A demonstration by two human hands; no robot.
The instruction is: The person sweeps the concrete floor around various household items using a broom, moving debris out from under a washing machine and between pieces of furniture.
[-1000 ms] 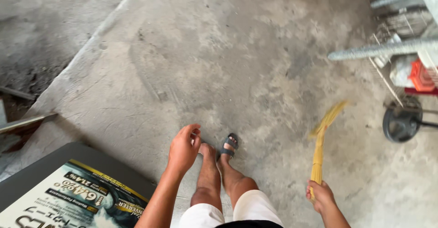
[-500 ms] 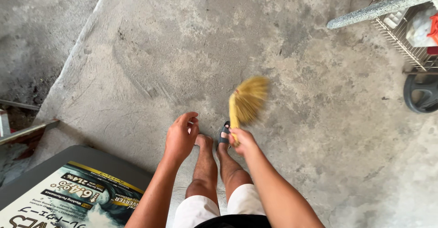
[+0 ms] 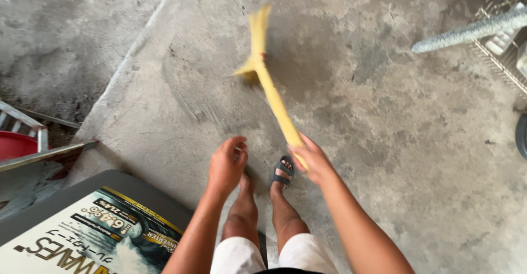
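Over rough concrete floor (image 3: pixel 417 159), right hand (image 3: pixel 310 159) gripping blurred straw broom (image 3: pixel 270 87)

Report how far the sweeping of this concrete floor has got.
Done: cannot tell; no dirt pile shows. In hand: right hand grips a yellow hand broom, blurred over the concrete floor; left hand empty. Left: dark specks and stains dot the floor.

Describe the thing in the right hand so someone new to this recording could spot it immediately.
Start at the grey concrete floor and find the right hand beside the sandalled foot. From it a hand broom slants up and away. It is the only yellow, motion-blurred thing there.
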